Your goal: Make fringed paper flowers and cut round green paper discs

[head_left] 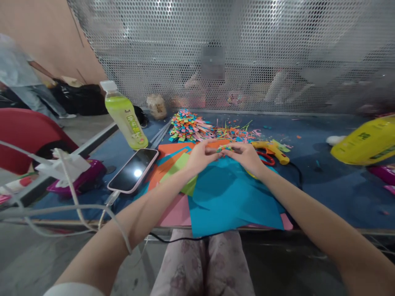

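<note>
Both hands meet over the sheets of coloured paper. My left hand and my right hand pinch a small multicoloured paper piece between their fingertips. Beneath them lies a large blue sheet, over orange, green and pink sheets. Just behind the hands stands a cone-shaped pile of folded paper bits, with thin paper strips scattered to its right. Beside my right hand are a yellow glue gun and red-handled scissors, partly hidden.
A phone with a cable lies left of the paper, near a green drink bottle. Further left are tissues and a red chair. A yellow bottle lies at right. A perforated metal panel closes the back.
</note>
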